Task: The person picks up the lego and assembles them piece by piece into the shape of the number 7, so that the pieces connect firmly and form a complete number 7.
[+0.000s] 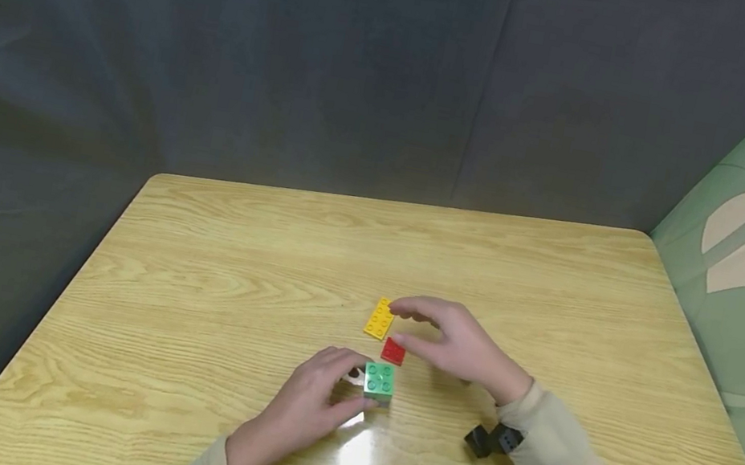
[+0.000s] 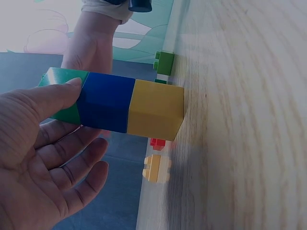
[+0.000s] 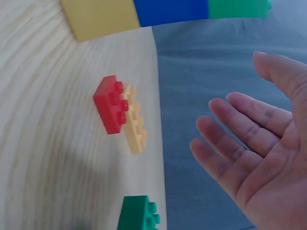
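Observation:
My left hand (image 1: 310,393) holds a stack of toy building bricks by its top, with the thumb against the green brick (image 1: 380,380). Below the green sit a blue brick (image 2: 106,101) and a yellow brick (image 2: 156,108) at the bottom; I cannot tell whether the stack touches the table. The right hand (image 1: 453,343) hovers over the table, holding nothing, its fingers spread and slightly bent. Near its fingertips lie a small red brick (image 3: 112,105) and a flat yellow brick (image 1: 379,319), studs up.
A loose green brick (image 3: 134,213) stands on the wooden table (image 1: 232,243), mostly hidden beneath the right hand in the head view. A white piece with a dark spot (image 1: 353,376) shows between the left fingers. Dark cloth (image 1: 331,80) hangs behind the table.

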`<action>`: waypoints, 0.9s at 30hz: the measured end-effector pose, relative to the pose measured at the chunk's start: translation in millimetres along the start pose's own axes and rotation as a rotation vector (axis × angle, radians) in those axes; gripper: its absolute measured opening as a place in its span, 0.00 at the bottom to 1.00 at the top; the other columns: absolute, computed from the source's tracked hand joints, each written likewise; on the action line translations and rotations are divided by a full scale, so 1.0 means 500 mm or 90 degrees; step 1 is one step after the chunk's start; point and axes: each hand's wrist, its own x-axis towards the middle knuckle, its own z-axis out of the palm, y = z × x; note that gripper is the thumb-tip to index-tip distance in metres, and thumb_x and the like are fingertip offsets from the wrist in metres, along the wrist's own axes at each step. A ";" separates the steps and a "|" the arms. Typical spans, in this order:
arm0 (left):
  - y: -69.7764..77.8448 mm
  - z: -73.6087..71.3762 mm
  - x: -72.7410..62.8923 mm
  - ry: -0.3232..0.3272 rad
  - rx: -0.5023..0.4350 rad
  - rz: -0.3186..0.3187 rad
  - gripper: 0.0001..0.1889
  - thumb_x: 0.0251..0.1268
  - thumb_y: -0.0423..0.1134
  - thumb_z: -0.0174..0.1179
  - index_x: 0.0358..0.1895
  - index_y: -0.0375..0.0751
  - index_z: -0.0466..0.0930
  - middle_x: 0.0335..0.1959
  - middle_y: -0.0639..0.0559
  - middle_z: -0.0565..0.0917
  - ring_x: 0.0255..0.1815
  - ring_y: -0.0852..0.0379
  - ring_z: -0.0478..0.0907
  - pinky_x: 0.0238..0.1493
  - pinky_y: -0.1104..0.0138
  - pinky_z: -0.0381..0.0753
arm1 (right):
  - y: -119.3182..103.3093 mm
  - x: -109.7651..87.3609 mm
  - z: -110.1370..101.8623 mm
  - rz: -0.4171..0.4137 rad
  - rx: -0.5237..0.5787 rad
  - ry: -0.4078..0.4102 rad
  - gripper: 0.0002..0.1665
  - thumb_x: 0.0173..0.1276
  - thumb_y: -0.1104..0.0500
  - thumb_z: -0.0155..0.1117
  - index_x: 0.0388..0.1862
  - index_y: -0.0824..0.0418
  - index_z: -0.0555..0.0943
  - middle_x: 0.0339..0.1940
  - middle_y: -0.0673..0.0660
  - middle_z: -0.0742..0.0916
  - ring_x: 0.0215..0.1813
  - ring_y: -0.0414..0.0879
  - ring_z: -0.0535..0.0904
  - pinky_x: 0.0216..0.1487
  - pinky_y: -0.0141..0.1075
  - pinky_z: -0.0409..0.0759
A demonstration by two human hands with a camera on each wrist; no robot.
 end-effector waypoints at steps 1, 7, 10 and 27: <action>0.000 0.000 0.000 0.001 0.001 0.000 0.20 0.60 0.47 0.69 0.54 0.46 0.79 0.45 0.60 0.82 0.47 0.57 0.77 0.49 0.65 0.79 | 0.003 0.003 0.001 0.004 0.003 -0.003 0.26 0.67 0.51 0.67 0.60 0.62 0.78 0.57 0.54 0.84 0.58 0.48 0.79 0.59 0.46 0.77; -0.001 0.001 0.000 0.006 0.004 0.002 0.20 0.60 0.49 0.68 0.53 0.47 0.79 0.44 0.61 0.81 0.47 0.57 0.77 0.48 0.66 0.79 | 0.019 0.022 0.010 0.023 0.012 -0.019 0.26 0.67 0.53 0.67 0.61 0.63 0.78 0.58 0.54 0.83 0.60 0.48 0.78 0.61 0.45 0.76; 0.000 0.001 0.000 0.007 0.003 0.005 0.20 0.60 0.48 0.68 0.53 0.47 0.79 0.44 0.61 0.81 0.47 0.58 0.77 0.48 0.65 0.79 | 0.026 0.031 0.013 0.029 0.005 -0.025 0.26 0.66 0.54 0.68 0.61 0.63 0.78 0.58 0.54 0.83 0.60 0.49 0.77 0.62 0.46 0.75; 0.000 0.002 0.001 0.005 0.002 -0.002 0.20 0.60 0.48 0.68 0.53 0.46 0.79 0.44 0.61 0.81 0.45 0.57 0.77 0.46 0.67 0.79 | 0.055 0.077 0.023 0.077 -0.077 -0.059 0.25 0.67 0.60 0.67 0.62 0.63 0.77 0.60 0.56 0.82 0.62 0.52 0.76 0.64 0.48 0.73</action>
